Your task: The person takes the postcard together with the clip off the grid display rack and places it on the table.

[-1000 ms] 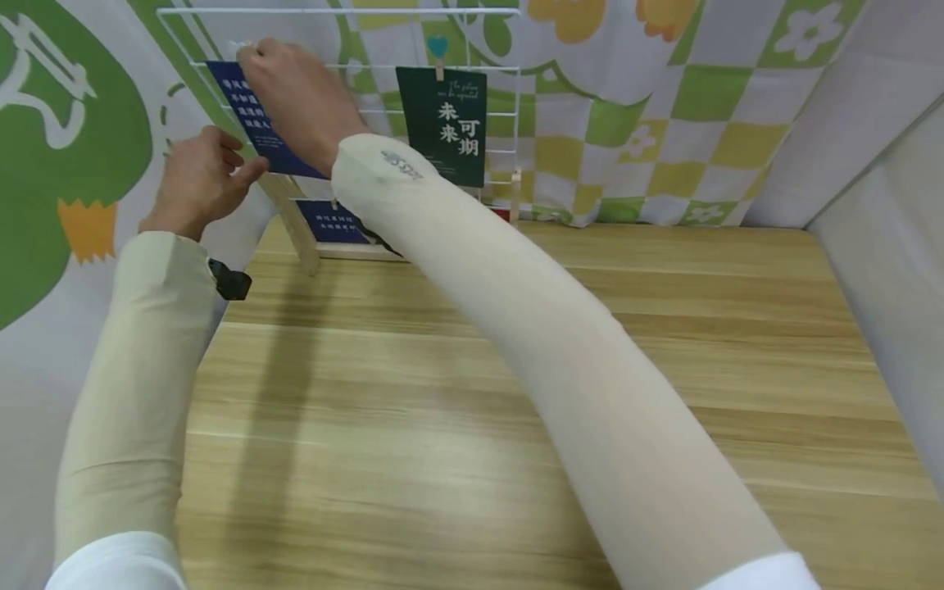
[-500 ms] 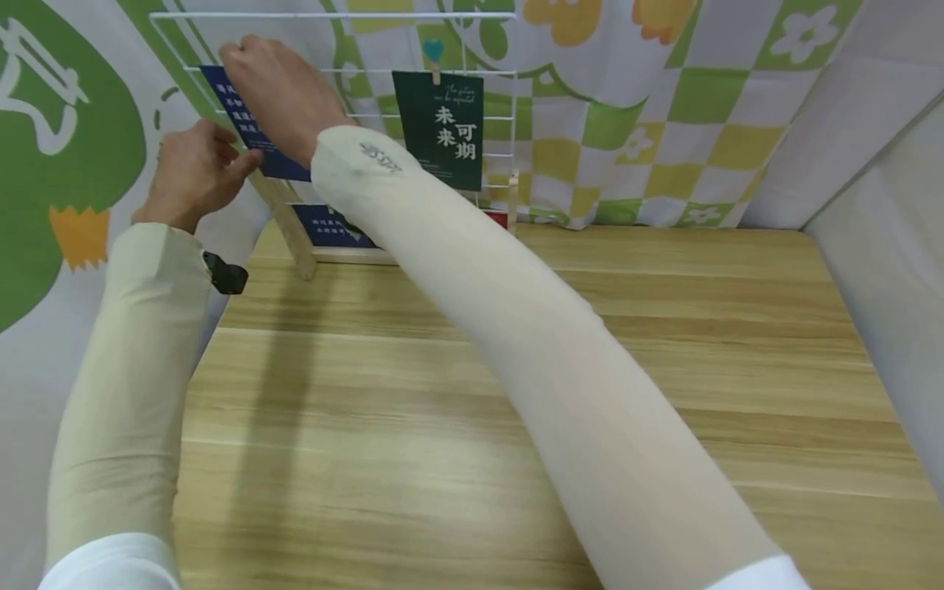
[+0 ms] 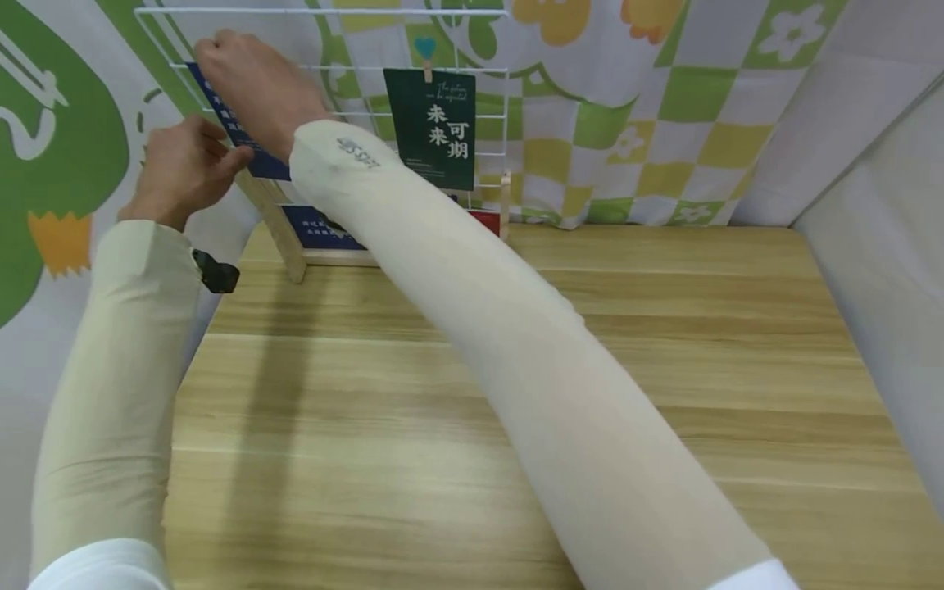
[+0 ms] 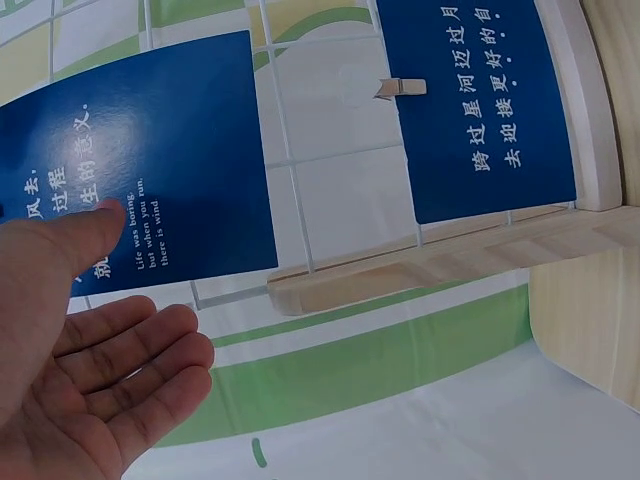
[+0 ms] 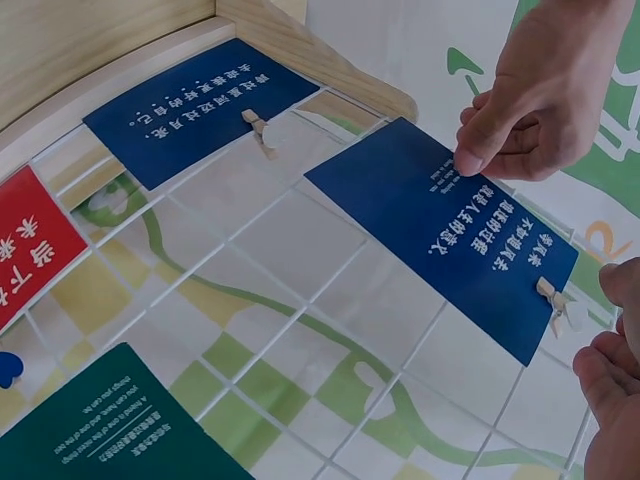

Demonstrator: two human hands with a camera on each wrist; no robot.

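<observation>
In the head view my right hand (image 3: 254, 90) is at the top of a blue card (image 3: 236, 135) on a white wire grid rack (image 3: 324, 11), covering much of it. The right wrist view shows that hand's thumb and fingers spread apart beside a wooden clip (image 5: 548, 292) with a whitish end, which sits on the card's edge. My left hand (image 3: 177, 168) is at the card's lower left side. Its thumb overlaps the card's printed face in the left wrist view, while the other fingers (image 4: 150, 370) lie loosely bent below the card's edge.
A dark green card (image 3: 435, 131) hangs from a clip with a teal heart (image 3: 424, 47). Lower on the rack are a second blue card (image 5: 200, 110) and a red card (image 5: 35, 240). The rack's wooden foot (image 3: 295, 266) stands on the wooden table (image 3: 472, 410), before a patterned curtain (image 3: 664, 139).
My right hand has slid left along the top of the blue card. My left hand stays at the card's side. The whole head view has shifted slightly.
</observation>
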